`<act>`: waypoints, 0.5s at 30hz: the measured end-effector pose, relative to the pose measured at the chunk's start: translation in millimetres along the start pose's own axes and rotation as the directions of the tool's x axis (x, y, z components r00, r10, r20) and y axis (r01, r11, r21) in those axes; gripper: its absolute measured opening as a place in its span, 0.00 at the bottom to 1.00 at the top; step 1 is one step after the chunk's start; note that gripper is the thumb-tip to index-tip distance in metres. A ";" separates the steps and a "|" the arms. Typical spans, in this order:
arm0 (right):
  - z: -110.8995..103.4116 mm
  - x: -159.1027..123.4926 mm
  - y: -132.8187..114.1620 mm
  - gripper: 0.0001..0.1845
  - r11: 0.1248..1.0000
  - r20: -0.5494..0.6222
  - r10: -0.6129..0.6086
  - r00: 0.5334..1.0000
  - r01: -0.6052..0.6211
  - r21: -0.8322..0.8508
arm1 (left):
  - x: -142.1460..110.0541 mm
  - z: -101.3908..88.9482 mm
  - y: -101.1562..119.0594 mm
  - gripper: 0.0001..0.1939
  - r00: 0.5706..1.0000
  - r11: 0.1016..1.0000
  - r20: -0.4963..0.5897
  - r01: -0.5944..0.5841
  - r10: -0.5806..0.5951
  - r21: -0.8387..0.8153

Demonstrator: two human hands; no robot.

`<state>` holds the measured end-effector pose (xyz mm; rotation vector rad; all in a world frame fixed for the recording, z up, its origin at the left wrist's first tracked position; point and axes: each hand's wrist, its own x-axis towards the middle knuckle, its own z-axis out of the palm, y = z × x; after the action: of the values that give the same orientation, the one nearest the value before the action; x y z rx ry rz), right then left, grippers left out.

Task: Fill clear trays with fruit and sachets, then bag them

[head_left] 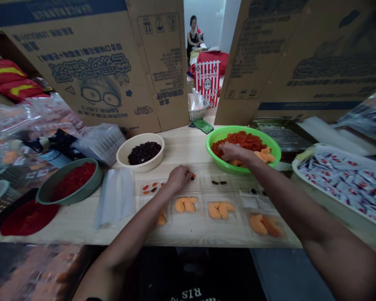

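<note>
My left hand (179, 177) is pinched low over a clear plastic tray, with a small orange-red piece and a dark piece showing at its fingertips; whether it grips either is unclear. My right hand (230, 151) reaches into a bright green bowl (244, 168) of orange-red dried fruit pieces (242, 140), its curled fingertips hidden among them. Orange fortune cookies (221, 210) lie in the front compartments of several clear trays. Dark dried fruits (218, 182) sit in a rear compartment. Another tray (152, 188) at left holds red, orange and dark pieces.
A cream bowl (120, 154) of dark dried fruit and a grey-green bowl (95, 177) of red pieces stand left, by clear plastic sleeves (115, 196). At right is a white tub (310, 190) of small packets. Cardboard boxes (113, 62) wall the back; a person (192, 39) is beyond.
</note>
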<state>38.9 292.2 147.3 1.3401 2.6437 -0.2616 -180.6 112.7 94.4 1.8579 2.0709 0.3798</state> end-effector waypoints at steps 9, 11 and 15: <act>20.2 6.4 -7.1 0.25 0.996 -0.088 0.077 0.993 -0.081 -0.043 | 3.5 -3.5 2.5 0.12 0.983 0.993 0.186 0.011 0.011 -0.119; 19.1 6.9 -9.7 0.21 0.997 -0.078 0.072 0.994 -0.074 -0.028 | 7.5 -2.3 9.1 0.16 0.984 0.984 0.179 0.009 0.024 -0.180; 7.8 6.1 -10.5 0.16 0.990 -0.095 0.141 0.985 -0.140 0.024 | 12.7 10.2 35.9 0.20 0.990 0.964 0.108 -0.056 0.087 -0.260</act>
<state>27.4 289.1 139.2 1.5744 2.6120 -0.2068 -145.0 129.2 99.0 1.7583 1.7862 0.5164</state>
